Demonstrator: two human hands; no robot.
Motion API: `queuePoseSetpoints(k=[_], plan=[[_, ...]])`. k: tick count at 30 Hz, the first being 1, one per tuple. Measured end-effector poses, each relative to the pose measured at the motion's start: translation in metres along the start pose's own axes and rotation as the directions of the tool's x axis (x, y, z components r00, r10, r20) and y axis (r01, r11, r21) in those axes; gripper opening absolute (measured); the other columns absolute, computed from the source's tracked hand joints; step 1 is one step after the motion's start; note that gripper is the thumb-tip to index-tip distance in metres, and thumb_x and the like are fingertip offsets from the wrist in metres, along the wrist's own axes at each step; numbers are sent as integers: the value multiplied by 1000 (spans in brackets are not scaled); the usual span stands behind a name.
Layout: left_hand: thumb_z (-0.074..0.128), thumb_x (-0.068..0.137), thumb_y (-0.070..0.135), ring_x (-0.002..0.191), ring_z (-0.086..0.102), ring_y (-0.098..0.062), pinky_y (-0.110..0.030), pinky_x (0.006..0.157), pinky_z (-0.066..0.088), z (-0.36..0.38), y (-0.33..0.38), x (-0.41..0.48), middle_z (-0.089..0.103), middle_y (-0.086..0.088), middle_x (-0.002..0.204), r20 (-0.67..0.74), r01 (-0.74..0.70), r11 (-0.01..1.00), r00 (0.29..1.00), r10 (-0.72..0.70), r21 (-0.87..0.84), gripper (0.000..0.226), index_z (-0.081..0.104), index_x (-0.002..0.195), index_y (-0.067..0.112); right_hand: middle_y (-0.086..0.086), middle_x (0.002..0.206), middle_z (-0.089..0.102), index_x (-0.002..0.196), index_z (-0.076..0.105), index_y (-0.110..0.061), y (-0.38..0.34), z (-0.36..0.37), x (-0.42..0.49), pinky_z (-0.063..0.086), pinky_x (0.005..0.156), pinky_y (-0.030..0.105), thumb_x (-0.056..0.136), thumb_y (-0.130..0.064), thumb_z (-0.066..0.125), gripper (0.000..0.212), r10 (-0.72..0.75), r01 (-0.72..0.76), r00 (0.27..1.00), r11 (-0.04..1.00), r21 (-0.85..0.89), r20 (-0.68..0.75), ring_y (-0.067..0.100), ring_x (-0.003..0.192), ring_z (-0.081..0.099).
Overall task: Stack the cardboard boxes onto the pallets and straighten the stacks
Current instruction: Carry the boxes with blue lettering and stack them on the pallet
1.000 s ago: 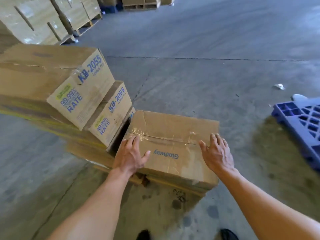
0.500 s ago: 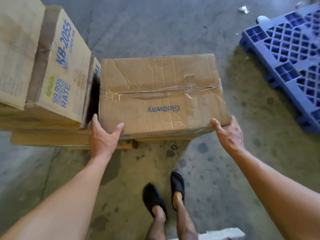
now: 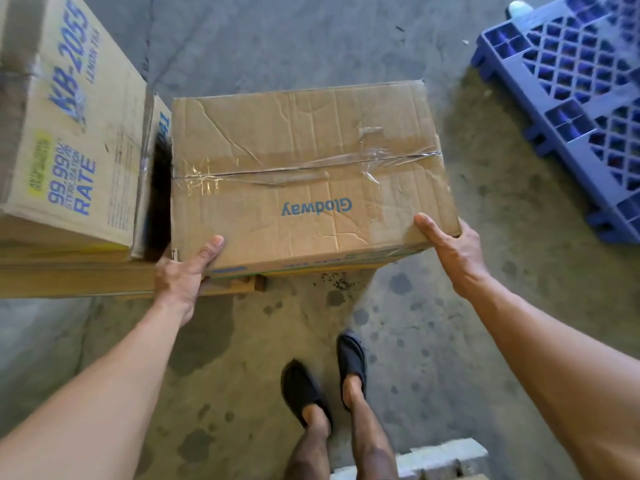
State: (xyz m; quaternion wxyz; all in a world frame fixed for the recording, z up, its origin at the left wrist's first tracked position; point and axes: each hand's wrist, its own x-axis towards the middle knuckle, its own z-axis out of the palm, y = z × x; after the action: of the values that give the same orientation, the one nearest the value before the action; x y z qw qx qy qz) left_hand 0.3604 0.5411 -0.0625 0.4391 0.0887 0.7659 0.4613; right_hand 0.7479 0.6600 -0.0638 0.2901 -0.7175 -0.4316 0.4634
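Note:
A creased brown box (image 3: 304, 161) printed "Glodway", taped across its top, lies in the middle of the view. My left hand (image 3: 183, 271) grips its near left corner, thumb on top and fingers hidden below. My right hand (image 3: 450, 247) grips its near right corner the same way. To its left stands a taller box (image 3: 72, 126) printed "KB-2055", with a dark gap between the two. Both rest on flat cardboard over a wooden pallet (image 3: 249, 284), mostly hidden.
A blue plastic pallet (image 3: 575, 88) lies on the concrete floor at the upper right. My two feet in black shoes (image 3: 325, 382) stand on stained concrete just before the boxes. A pale block (image 3: 436, 459) sits at the bottom edge.
My hands slid from the top of the Glodway box down to its near corners and took hold. The view tilted down and came closer over the box.

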Motion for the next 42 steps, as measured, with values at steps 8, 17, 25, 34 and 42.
queuePoseSetpoints(k=[8,17,25,34,42], plan=[[90,51,51,99,68,-15,-42,86,58,0,7,-4,69,-4,119,-15,-47,999,999,47,16,99,55,134,10,-7,105,71,128,65,-22,-12,-13,0,49,85,20,75,-60,78,66,1,1,999,999,-46,44,-8,89,61],[93,38,71,99,72,-24,-51,91,57,-10,62,-17,73,-8,112,7,-115,985,993,115,126,101,61,113,12,-18,105,62,130,58,-32,-56,-49,-33,52,100,49,69,-66,77,72,-42,43,999,994,105,-9,3,97,59],[91,39,70,106,70,-15,-44,93,54,18,152,-54,75,2,114,428,-343,938,855,292,44,101,68,120,14,-20,98,73,108,63,-49,-96,-103,-119,53,99,46,68,-69,80,48,-97,168,950,960,222,-298,5,98,66],[90,34,71,105,69,-30,-51,88,59,55,177,-154,69,-7,122,695,-477,878,644,319,39,116,60,130,12,-11,107,74,111,67,-44,-70,-174,-308,55,97,49,53,-81,80,69,80,175,752,933,316,-654,16,104,69],[89,41,71,103,69,-28,-42,80,60,134,100,-291,71,-2,113,932,-546,836,327,153,54,95,64,122,27,-8,114,71,129,62,-37,28,-229,-497,53,101,49,47,-88,76,98,322,104,415,912,397,-851,19,110,66]])
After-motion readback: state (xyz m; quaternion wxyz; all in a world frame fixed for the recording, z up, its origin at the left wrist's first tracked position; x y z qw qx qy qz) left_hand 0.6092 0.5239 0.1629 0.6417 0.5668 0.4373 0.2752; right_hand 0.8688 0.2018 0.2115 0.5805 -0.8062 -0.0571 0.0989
